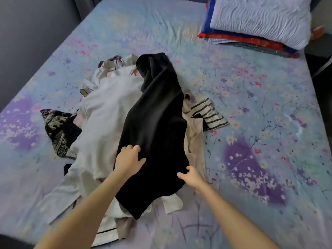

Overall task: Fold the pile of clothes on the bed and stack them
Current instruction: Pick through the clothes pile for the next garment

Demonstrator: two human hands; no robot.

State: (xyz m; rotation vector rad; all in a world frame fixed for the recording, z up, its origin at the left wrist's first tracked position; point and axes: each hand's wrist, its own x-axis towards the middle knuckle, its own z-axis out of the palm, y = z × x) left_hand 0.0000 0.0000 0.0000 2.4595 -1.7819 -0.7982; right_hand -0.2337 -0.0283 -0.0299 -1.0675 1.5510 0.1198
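A pile of clothes lies in the middle of the bed (251, 108). On top stretches a long black garment (158, 112), draped over a white garment (106, 119). My left hand (130, 161) grips the black garment's left edge. My right hand (191, 177) pinches its right edge with fingers curled into the cloth. A striped black-and-white piece (208, 113) sticks out on the right. A black patterned cloth (58, 129) pokes out on the left. A beige garment (195, 141) lies under the black one.
The floral blue and purple sheet covers the bed. At the far right corner a white pillow (260, 18) rests on folded red and blue blankets (248, 41). A grey wall runs along the bed's left side.
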